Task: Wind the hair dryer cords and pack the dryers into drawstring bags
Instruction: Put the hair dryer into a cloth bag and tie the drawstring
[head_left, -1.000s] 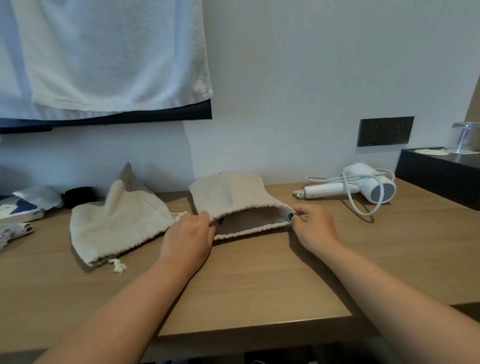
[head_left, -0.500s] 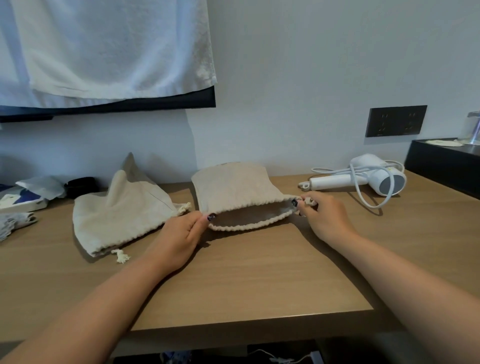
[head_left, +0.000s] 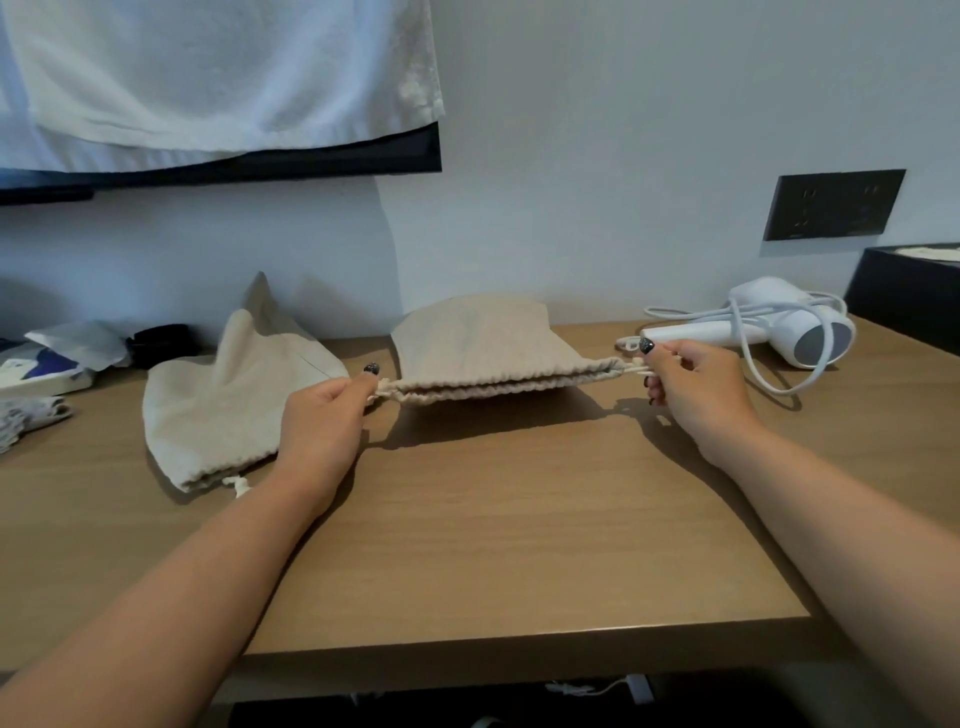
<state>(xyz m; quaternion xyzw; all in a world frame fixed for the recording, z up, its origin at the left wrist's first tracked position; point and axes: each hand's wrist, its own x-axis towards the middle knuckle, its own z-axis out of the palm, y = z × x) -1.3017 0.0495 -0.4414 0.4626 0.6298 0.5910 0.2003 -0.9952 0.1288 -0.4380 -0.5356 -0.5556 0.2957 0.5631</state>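
- Your left hand (head_left: 324, 415) pinches the drawstring (head_left: 385, 387) at the left end of the middle drawstring bag (head_left: 485, 345), thumb and forefinger closed on the cord.
- Your right hand (head_left: 693, 392) pinches the cord ends at the bag's right end, the other fingers curled under.
- The bag's mouth faces you and is drawn into a narrow gathered slit between your two hands; the bag lies on the wooden counter (head_left: 519, 519), its far edge by the wall.
- A second drawstring bag (head_left: 228, 395) lies to the left, just beside your left hand, one corner sticking up and a knotted cord end at its near edge.
- The white hair dryer (head_left: 789, 325) lies on the counter behind your right hand, its cord (head_left: 748, 358) looped loosely around and over it.
- A white towel (head_left: 218, 73) hangs on the wall above, and a dark socket plate (head_left: 834, 205) sits on the wall at right.
- Small packets (head_left: 47, 358) lie at the counter's far left.
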